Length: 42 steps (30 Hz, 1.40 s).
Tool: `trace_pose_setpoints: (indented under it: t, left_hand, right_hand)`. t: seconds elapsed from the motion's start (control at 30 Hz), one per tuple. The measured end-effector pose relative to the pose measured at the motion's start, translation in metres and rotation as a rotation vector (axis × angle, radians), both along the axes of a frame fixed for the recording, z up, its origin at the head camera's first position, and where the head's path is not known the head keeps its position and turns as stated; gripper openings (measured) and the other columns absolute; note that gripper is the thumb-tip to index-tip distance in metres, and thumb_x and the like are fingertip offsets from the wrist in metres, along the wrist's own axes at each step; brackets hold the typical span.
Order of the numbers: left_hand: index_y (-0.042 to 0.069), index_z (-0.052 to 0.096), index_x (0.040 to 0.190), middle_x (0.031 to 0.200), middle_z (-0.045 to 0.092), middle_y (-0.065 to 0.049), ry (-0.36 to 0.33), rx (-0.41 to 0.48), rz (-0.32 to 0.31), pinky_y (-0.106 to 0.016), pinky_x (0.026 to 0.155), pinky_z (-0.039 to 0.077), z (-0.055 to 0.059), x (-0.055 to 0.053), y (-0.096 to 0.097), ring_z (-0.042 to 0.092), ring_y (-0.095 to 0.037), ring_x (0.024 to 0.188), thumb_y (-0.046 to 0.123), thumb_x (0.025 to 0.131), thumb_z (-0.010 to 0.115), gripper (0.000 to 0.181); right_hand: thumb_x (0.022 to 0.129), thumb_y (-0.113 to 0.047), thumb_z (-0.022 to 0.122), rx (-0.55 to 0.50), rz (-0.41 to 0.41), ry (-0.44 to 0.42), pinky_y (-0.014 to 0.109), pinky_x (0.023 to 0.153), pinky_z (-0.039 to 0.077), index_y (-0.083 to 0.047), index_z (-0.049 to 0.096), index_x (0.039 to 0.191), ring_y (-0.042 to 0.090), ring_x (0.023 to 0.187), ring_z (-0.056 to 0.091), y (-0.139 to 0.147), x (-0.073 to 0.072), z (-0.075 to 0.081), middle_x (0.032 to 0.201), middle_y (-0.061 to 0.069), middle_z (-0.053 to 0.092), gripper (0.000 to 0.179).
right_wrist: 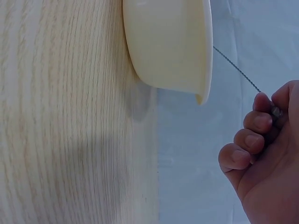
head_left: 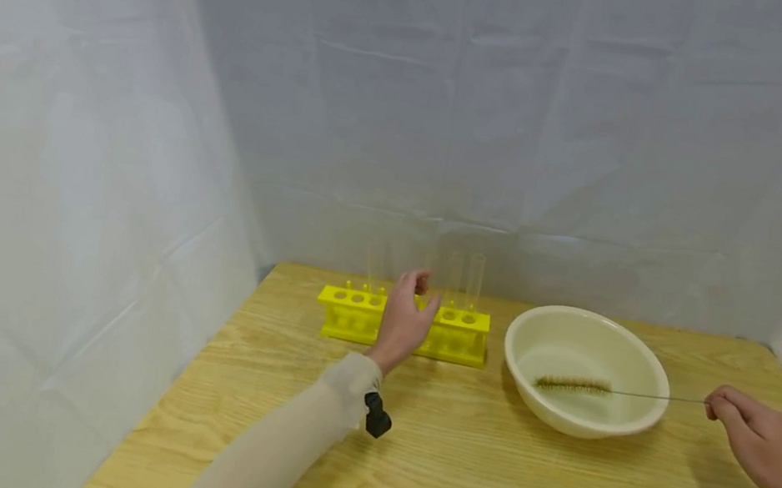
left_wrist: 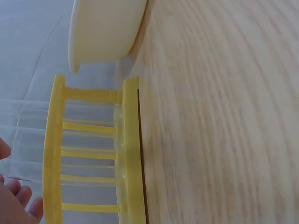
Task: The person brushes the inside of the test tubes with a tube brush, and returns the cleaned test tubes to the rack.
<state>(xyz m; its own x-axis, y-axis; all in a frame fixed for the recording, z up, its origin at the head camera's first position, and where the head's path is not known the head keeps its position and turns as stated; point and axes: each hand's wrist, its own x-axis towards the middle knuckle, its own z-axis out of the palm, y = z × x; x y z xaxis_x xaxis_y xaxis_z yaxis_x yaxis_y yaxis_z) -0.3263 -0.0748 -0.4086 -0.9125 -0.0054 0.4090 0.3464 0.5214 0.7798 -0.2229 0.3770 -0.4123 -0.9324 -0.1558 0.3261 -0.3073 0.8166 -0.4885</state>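
A yellow test tube rack (head_left: pixel 478 323) stands on the table with several clear test tubes (head_left: pixel 475 280) upright in it. My left hand (head_left: pixel 408 318) reaches over the middle of the rack. In the left wrist view its fingertips (left_wrist: pixel 24 193) and thumb are spread apart beside the clear tubes, above the rack's top bar. My right hand (head_left: pixel 760 438) pinches the twisted wire handle (right_wrist: pixel 238 68) of a test tube brush. The bristled head (head_left: pixel 573 384) of that brush lies level over the inside of a cream basin (head_left: pixel 591 325).
The basin stands right of the rack, with a small gap between them. Both are on a wooden table (head_left: pixel 478 476). White sheeting (head_left: pixel 492 124) hangs close behind the table, and more sheeting (head_left: pixel 72 146) runs along the left side.
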Motion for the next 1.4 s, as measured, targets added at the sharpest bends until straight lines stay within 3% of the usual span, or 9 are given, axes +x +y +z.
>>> trace_pose_setpoints:
  t: [0.13, 0.4, 0.53, 0.6, 0.73, 0.83, 1.03, 1.27, 1.4]
  left_hand:
    - [0.014, 0.048, 0.141, 0.123, 0.050, -0.004, 0.048, -0.037, 0.029, -0.040, 0.095, 0.048, 0.000, 0.009, -0.002, 0.050, -0.021, 0.112, 0.021, 0.101, 0.058, 0.042]
    - [0.009, 0.048, 0.130, 0.114, 0.046, -0.008, 0.234, -0.041, 0.123, -0.037, 0.087, 0.042, 0.007, 0.018, -0.020, 0.044, -0.022, 0.100, 0.015, 0.098, 0.056, 0.033]
    - [0.006, 0.048, 0.125, 0.115, 0.045, -0.015, 0.317, 0.010, 0.233, -0.040, 0.089, 0.037, 0.013, 0.014, -0.035, 0.043, -0.028, 0.101, 0.010, 0.093, 0.060, 0.035]
    - [0.005, 0.047, 0.124, 0.117, 0.044, -0.017, 0.326, 0.049, 0.294, -0.042, 0.092, 0.035, 0.015, 0.009, -0.042, 0.042, -0.031, 0.104, 0.009, 0.090, 0.061, 0.038]
    - [0.006, 0.044, 0.131, 0.123, 0.043, -0.016, 0.249, 0.098, 0.334, -0.042, 0.097, 0.036, 0.017, 0.002, -0.053, 0.042, -0.030, 0.111, 0.013, 0.089, 0.063, 0.046]
    - [0.005, 0.042, 0.138, 0.129, 0.046, -0.013, 0.149, 0.105, 0.293, -0.043, 0.102, 0.039, 0.014, -0.002, -0.058, 0.046, -0.031, 0.119, 0.017, 0.093, 0.061, 0.050]
    - [0.009, 0.046, 0.142, 0.131, 0.054, -0.007, 0.005, 0.070, 0.227, -0.045, 0.105, 0.043, 0.011, -0.004, -0.062, 0.052, -0.030, 0.127, 0.025, 0.098, 0.058, 0.049]
    - [0.014, 0.048, 0.145, 0.131, 0.059, -0.008, -0.038, 0.035, 0.201, -0.047, 0.100, 0.048, 0.009, -0.006, -0.062, 0.055, -0.024, 0.122, 0.029, 0.101, 0.055, 0.047]
    - [0.014, 0.050, 0.143, 0.126, 0.061, -0.008, -0.037, 0.024, 0.200, -0.046, 0.096, 0.050, 0.008, -0.006, -0.062, 0.058, -0.024, 0.117, 0.029, 0.104, 0.052, 0.042]
  right_hand:
    - [0.111, -0.017, 0.031, 0.000, 0.007, 0.004, 0.027, 0.055, 0.030, -0.002, 0.058, 0.097, 0.008, 0.062, 0.033, 0.001, 0.000, -0.001, 0.086, 0.010, 0.055, 0.034]
    - [0.111, -0.018, 0.032, 0.000, -0.004, -0.021, 0.026, 0.057, 0.038, 0.000, 0.062, 0.100, -0.001, 0.071, 0.040, 0.002, -0.001, 0.000, 0.096, 0.016, 0.062, 0.036]
    - [0.111, -0.019, 0.032, 0.000, -0.016, -0.027, 0.026, 0.058, 0.039, -0.001, 0.062, 0.101, -0.004, 0.073, 0.039, 0.003, -0.001, 0.001, 0.097, 0.018, 0.063, 0.036]
    - [0.111, -0.019, 0.033, 0.002, -0.023, -0.028, 0.026, 0.058, 0.039, -0.002, 0.062, 0.100, -0.004, 0.074, 0.040, 0.003, -0.001, 0.002, 0.097, 0.018, 0.063, 0.036]
    - [0.111, -0.020, 0.035, -0.003, -0.042, -0.053, 0.029, 0.059, 0.043, -0.002, 0.064, 0.099, 0.004, 0.079, 0.049, 0.004, 0.000, 0.001, 0.098, 0.019, 0.064, 0.036]
    - [0.111, -0.020, 0.037, -0.008, -0.050, -0.070, 0.030, 0.059, 0.044, -0.001, 0.065, 0.100, 0.008, 0.082, 0.053, 0.005, 0.000, -0.001, 0.099, 0.020, 0.065, 0.036]
    - [0.111, -0.022, 0.037, -0.030, -0.048, -0.082, 0.027, 0.057, 0.040, -0.001, 0.065, 0.103, -0.002, 0.076, 0.046, 0.005, 0.002, -0.001, 0.100, 0.019, 0.065, 0.036]
    - [0.112, -0.023, 0.029, -0.110, -0.008, -0.077, 0.029, 0.051, 0.035, 0.002, 0.058, 0.101, 0.013, 0.060, 0.038, 0.005, 0.002, 0.002, 0.079, 0.005, 0.046, 0.039]
    - [0.112, -0.022, 0.028, -0.158, 0.020, -0.073, 0.031, 0.049, 0.033, 0.002, 0.054, 0.099, 0.017, 0.055, 0.035, 0.007, 0.001, 0.004, 0.074, 0.004, 0.039, 0.038]
